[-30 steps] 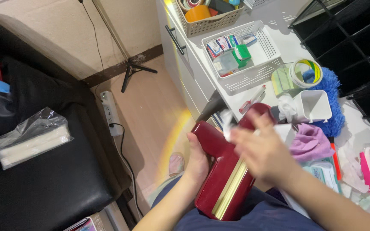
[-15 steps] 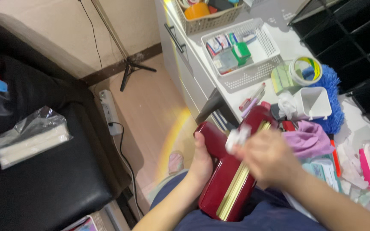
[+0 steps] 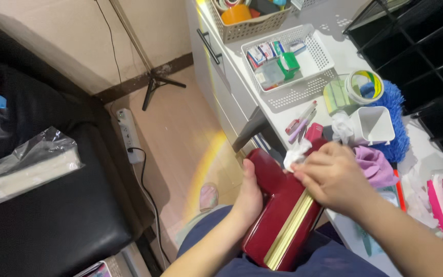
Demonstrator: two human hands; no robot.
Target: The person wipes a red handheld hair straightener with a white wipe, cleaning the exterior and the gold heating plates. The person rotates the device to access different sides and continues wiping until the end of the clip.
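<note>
A black padded seat (image 3: 52, 225) fills the left, carrying a clear plastic bag with a white block inside (image 3: 29, 166). The white surface (image 3: 334, 56) holds a white perforated plastic tray (image 3: 303, 90) containing small packets and a green item, and a grey woven basket (image 3: 247, 25) with an orange piece inside. The glossy dark red box with a gold strip (image 3: 283, 210) rests on the lap, gripped at its edge by the left hand (image 3: 249, 192). The right hand (image 3: 334, 177) has its fingers closed on a crumpled white tissue (image 3: 296, 153) against the box.
</note>
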